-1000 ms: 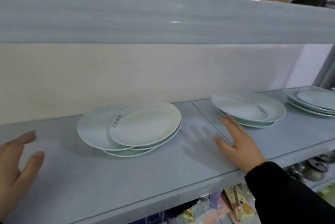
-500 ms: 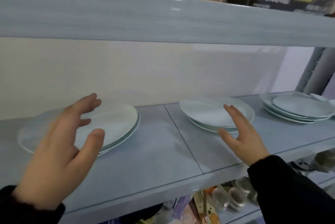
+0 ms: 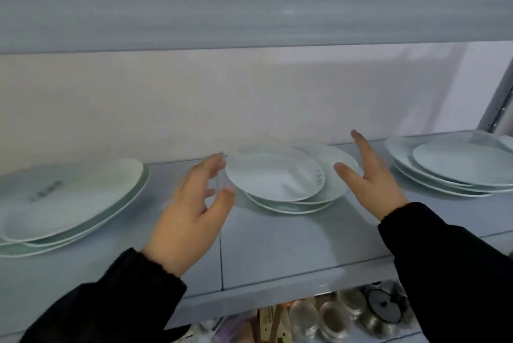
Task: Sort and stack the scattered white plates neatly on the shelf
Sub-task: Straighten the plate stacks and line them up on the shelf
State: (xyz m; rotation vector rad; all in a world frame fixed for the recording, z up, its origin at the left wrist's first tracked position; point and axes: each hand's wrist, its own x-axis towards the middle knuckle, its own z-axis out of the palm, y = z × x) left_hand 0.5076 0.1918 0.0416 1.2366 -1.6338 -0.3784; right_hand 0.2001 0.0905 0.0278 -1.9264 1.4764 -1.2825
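Observation:
Three untidy piles of white plates lie on the grey shelf (image 3: 277, 254). The middle pile (image 3: 277, 179) has its top plates slid out of line. My left hand (image 3: 191, 212) is open at that pile's left rim, fingertips close to or just touching the top plate. On the pile's right side my right hand (image 3: 369, 179) is open, fingers spread, partly covering the rim. Neither hand holds anything. The left pile (image 3: 69, 201) and the right pile (image 3: 455, 167) lie untouched.
A higher shelf board (image 3: 249, 4) hangs low over the plates. A metal upright (image 3: 499, 104) stands at the far right. Below the shelf's front edge are glass jars and lids (image 3: 347, 317).
The view has swung right, bringing the middle pile to the centre. My left hand moved from the left pile to the middle pile's left rim. My right hand shifted to its right side.

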